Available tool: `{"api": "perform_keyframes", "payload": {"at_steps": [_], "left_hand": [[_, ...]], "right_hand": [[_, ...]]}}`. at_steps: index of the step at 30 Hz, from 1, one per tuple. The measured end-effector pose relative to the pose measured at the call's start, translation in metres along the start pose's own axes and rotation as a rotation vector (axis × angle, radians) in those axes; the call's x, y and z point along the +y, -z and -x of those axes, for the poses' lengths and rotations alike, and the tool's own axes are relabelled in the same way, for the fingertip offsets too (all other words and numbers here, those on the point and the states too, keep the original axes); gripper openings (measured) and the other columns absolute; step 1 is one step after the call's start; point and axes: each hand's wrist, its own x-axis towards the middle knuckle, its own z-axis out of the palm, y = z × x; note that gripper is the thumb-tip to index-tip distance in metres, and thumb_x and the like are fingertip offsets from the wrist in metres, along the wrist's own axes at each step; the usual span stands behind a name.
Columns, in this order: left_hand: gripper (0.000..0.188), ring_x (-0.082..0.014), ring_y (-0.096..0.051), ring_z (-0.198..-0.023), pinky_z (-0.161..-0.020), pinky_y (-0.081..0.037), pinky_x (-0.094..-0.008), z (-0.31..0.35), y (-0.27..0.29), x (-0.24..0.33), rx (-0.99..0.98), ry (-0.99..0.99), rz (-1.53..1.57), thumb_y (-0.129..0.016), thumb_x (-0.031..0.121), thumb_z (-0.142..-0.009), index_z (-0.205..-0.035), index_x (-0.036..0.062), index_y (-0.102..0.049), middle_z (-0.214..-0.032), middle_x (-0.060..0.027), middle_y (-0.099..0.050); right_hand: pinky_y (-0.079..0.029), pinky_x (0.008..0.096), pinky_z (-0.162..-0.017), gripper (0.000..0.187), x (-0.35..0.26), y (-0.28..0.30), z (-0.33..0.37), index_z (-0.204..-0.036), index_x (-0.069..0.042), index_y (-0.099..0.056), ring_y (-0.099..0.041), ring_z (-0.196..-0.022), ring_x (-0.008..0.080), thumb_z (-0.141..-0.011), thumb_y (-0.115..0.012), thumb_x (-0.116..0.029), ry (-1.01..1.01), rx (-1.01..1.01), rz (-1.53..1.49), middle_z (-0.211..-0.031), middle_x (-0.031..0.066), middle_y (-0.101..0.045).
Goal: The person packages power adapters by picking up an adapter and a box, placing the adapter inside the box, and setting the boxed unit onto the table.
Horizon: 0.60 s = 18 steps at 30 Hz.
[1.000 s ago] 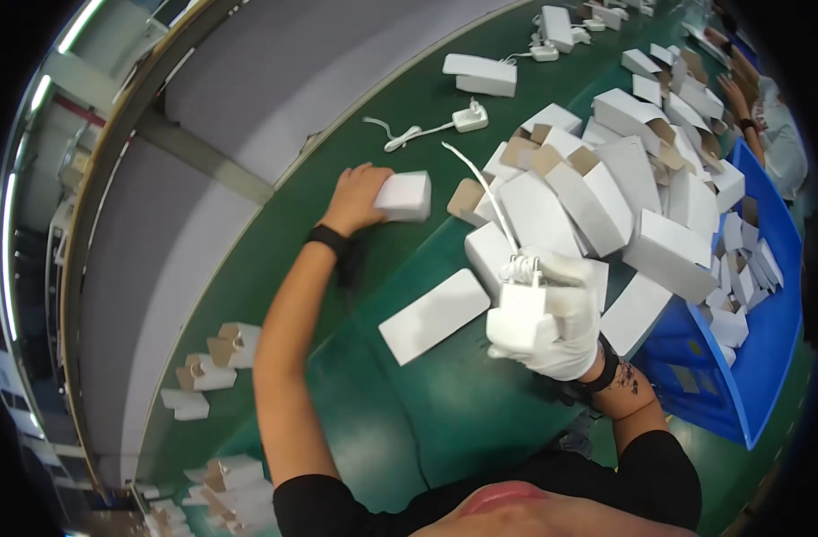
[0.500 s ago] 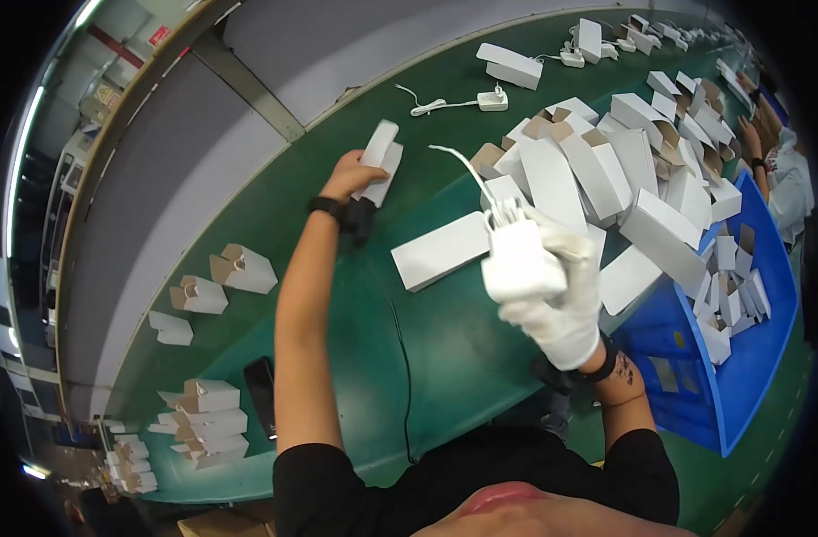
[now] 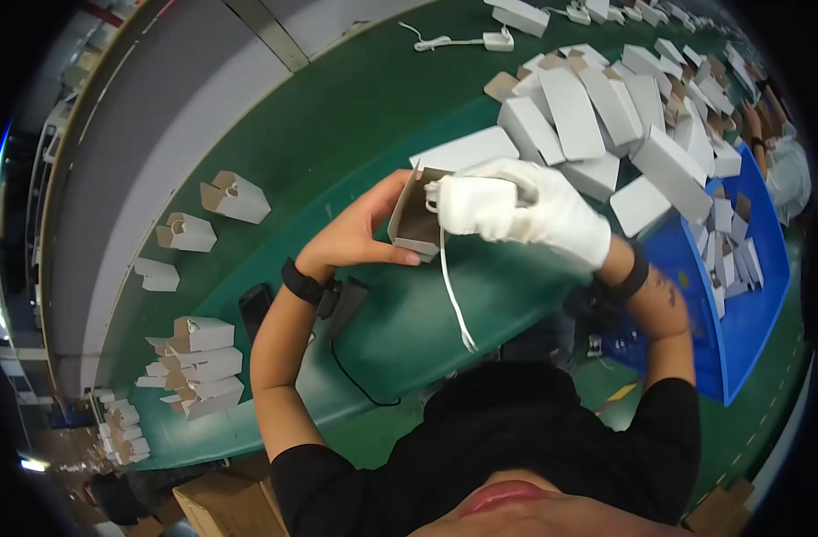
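Near the middle of the table, my bare left hand [image 3: 360,224] grips a white carton [image 3: 416,243] whose open end, brown inside, faces right. In my white-gloved right hand [image 3: 556,210] is a white power adapter [image 3: 473,208], held right at the carton's mouth. From the adapter a thin white cable [image 3: 455,304] dangles over the table. Whether part of the adapter is inside the carton I cannot tell. A black device [image 3: 344,309] sits by my left wrist.
Beyond my right hand lies a heap of white cartons [image 3: 574,112], beside a blue bin [image 3: 753,295] of small boxes. Open cartons [image 3: 203,336] stand along the left. Another adapter with cable [image 3: 496,38] lies at the back. A co-worker's arm [image 3: 756,125] shows far right.
My left hand has brought the carton from the back left to the middle, its open end now toward the adapter. The adapter in my right hand has moved left to meet it.
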Motion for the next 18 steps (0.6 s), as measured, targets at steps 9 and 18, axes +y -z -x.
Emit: {"api": "perform_keyframes", "payload": {"at_steps": [9,18], "left_hand": [[0.078,-0.0194,-0.042,-0.12,-0.104,-0.03,-0.0333,-0.005,-0.035,-0.058,0.042,-0.04,-0.089,-0.079,0.013,-0.064,-0.132,0.0078,-0.04,-0.126,-0.0062,-0.047],[0.077,-0.0198,-0.052,-0.109,-0.096,-0.039,-0.0325,-0.012,-0.039,-0.049,0.134,-0.094,-0.32,-0.082,0.017,-0.062,-0.127,0.0031,-0.043,-0.116,-0.0083,-0.054]], "right_hand": [[-0.051,0.0373,-0.064,0.029,0.004,-0.019,-0.022,-0.098,-0.008,-0.063,-0.063,-0.076,0.0326,-0.071,-0.064,-0.017,-0.19,-0.601,1.452,-0.082,0.0142,-0.064],[-0.051,0.0387,-0.061,0.014,0.029,-0.015,-0.037,-0.084,-0.011,-0.063,-0.063,-0.073,0.0299,-0.072,-0.061,-0.017,0.267,-0.491,1.242,-0.086,0.0097,-0.064]]}}
